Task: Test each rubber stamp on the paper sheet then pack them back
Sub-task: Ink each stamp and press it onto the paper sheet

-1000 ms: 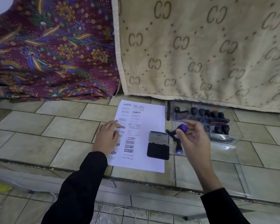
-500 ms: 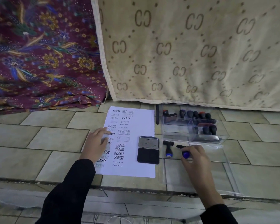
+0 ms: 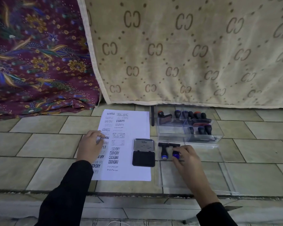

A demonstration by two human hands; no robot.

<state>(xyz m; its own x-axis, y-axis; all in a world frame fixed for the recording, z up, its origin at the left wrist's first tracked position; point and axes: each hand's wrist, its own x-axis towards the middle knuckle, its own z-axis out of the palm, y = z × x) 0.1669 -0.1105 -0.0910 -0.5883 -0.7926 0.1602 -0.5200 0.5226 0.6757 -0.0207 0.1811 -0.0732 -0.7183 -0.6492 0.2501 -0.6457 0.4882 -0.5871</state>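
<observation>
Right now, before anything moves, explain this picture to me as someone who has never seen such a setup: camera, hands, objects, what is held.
There is no machine here: a person works with bare hands, and the one camera sits on their head, looking down. The left hand rests on the paper sheet, which already bears test prints. The right hand pinches the blue-topped stamp, which lies next to a second stamp. An open ink pad sits at the paper's right edge. Behind, a clear box holds more stamps.
</observation>
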